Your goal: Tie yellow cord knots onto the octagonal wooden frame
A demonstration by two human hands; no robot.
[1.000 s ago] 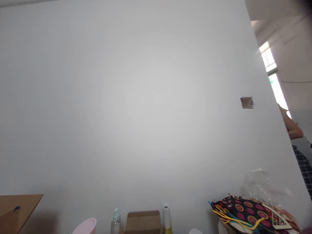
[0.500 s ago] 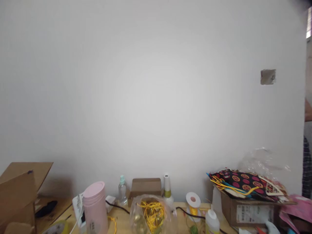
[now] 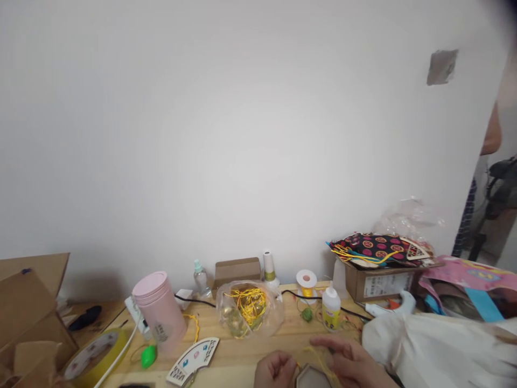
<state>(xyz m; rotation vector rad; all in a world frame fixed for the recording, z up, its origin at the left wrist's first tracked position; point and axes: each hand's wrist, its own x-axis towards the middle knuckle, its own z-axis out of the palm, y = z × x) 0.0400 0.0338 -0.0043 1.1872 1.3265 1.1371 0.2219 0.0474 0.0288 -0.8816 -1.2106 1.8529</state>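
At the bottom edge, my left hand (image 3: pixel 275 370) is closed in a pinch, with a bit of yellow cord at its fingertips. My right hand (image 3: pixel 355 362) is beside it, index finger stretched out and the other fingers bent around the yellow cord (image 3: pixel 319 360). Between both hands lies a six-sided, greyish piece with a dark rim (image 3: pixel 313 378), partly cut off by the frame. A fan-shaped pale piece (image 3: pixel 194 361) with cut-out patterns rests on the wooden table (image 3: pixel 238 358), left of my hands.
Behind my hands stand a glue bottle (image 3: pixel 331 310), a cord spool (image 3: pixel 307 283) and a clear bag (image 3: pixel 246 310) of yellow cords. Further left are a pink canister (image 3: pixel 159 310), a tape roll (image 3: pixel 95 358) and a carton (image 3: pixel 30 302). White cloth (image 3: pixel 440 350) lies right.
The view has tilted down, showing more of the tabletop. Both my hands, the six-sided piece and the fan-shaped piece have come into view at the bottom.
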